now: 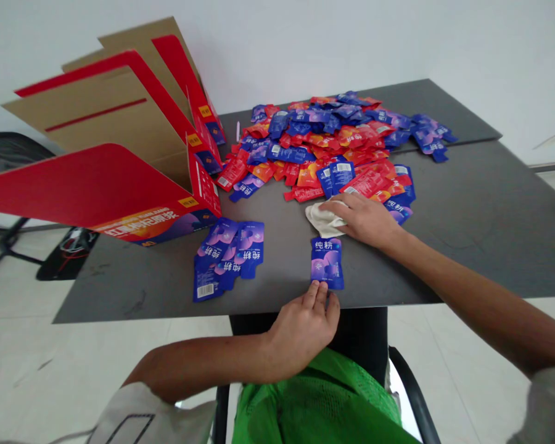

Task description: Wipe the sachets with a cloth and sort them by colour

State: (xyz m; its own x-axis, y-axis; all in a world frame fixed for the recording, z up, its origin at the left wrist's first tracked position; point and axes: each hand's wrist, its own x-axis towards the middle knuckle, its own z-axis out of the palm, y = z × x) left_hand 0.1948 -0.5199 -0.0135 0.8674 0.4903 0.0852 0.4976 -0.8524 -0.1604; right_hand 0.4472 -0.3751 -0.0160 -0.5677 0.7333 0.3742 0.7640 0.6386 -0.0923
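A blue and purple foil pouch (326,262) lies flat near the table's front edge, its printed face up. The fingertips of my left hand (308,320) press together on the pouch's lower end, pinning it; the thumb is hardly visible. Just beyond the pouch, my right hand (363,219) is closed over a crumpled white cloth (322,219) resting on the table. To the left, several similar blue pouches (231,256) overlap in a loose group. A large mixed pile of red and blue pouches (324,139) spreads behind my right hand.
Open red cardboard boxes (166,213) with raised flaps stand on the left of the grey table (467,228), beside the pile. A thin pale stick-like object (237,132) lies behind the pile. The white wall (351,43) borders the table's back; a black chair (13,154) stands left.
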